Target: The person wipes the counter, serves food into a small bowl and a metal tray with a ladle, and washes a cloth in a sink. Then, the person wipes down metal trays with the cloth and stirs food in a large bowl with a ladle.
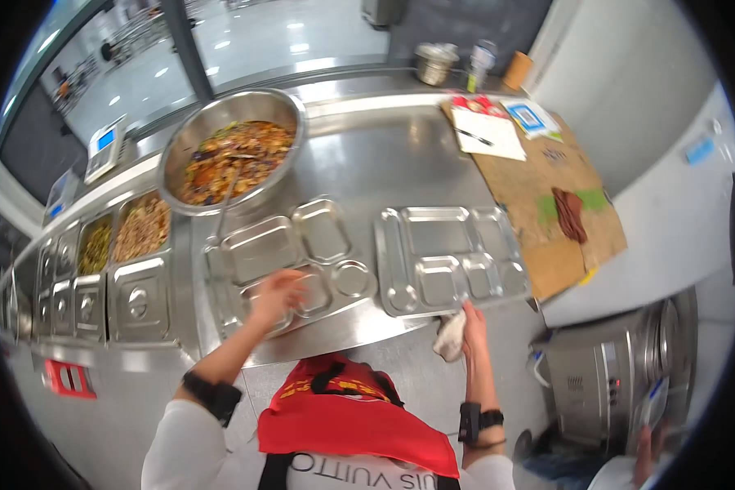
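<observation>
My left hand is over the front part of a steel compartment tray at the left. It is slightly blurred; its fingers reach out loosely and nothing shows in them. My right hand is closed on a pale cloth at the front edge of a second steel compartment tray. Its fingertips come up against that tray's rim. No food shows in the compartments of either tray. Behind the left tray, a large steel bowl holds a mixed, saucy dish, with a ladle lying in it.
Lidded and open food pans line the counter's left side. Cardboard with papers and a brown cloth lies at right. A scale stands behind the pans. A steel appliance and part of another person are at lower right.
</observation>
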`<control>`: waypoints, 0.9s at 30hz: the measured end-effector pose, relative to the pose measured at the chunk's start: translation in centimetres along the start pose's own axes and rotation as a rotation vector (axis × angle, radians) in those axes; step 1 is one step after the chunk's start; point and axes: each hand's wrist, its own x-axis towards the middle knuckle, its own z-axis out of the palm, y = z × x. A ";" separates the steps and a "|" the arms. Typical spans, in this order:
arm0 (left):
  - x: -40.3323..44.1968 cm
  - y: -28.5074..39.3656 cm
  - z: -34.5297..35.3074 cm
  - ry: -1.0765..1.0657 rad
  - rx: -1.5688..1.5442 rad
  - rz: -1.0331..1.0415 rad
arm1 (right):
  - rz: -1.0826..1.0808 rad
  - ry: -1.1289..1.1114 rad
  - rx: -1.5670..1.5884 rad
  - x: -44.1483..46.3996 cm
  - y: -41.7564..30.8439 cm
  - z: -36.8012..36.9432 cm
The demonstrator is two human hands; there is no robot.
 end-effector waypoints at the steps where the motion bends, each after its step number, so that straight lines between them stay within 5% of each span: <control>1: 0.0 -0.8 -2.9 0.209 0.046 0.105 | -0.006 -0.004 -0.105 2.0 0.9 -0.7; 3: 0.5 -4.5 -9.9 0.513 0.236 0.340 | -0.010 -0.023 -0.314 3.1 0.5 -1.0; 5: 1.3 -9.7 -16.4 0.902 0.789 0.700 | -0.010 -0.050 -0.529 1.7 -1.5 0.2; 8: -0.3 -12.7 -19.0 0.891 0.434 0.055 | 0.018 -0.173 -0.798 2.1 -2.1 0.0; 9: -1.1 -11.8 -17.8 0.749 0.272 -0.009 | -0.025 -0.163 -0.868 0.3 -3.2 1.1; 12: -3.4 -8.5 -14.6 0.459 -0.086 -0.114 | 0.255 -0.344 -0.049 -1.1 -4.0 4.1; 13: -2.6 -10.0 -15.6 0.436 -0.125 -0.097 | 0.385 -0.580 0.296 -0.7 -3.8 4.7; 17: -4.5 -7.8 -15.0 0.347 -0.142 -0.109 | 0.133 -0.772 0.472 -5.2 -5.0 13.6; 22: -5.5 -8.4 -15.9 0.197 -0.100 -0.179 | -0.203 -0.513 0.233 -6.9 -0.6 25.0; 27: -4.9 -7.9 -18.5 0.010 -0.103 -0.138 | -0.646 -0.361 -0.482 -5.2 9.0 34.6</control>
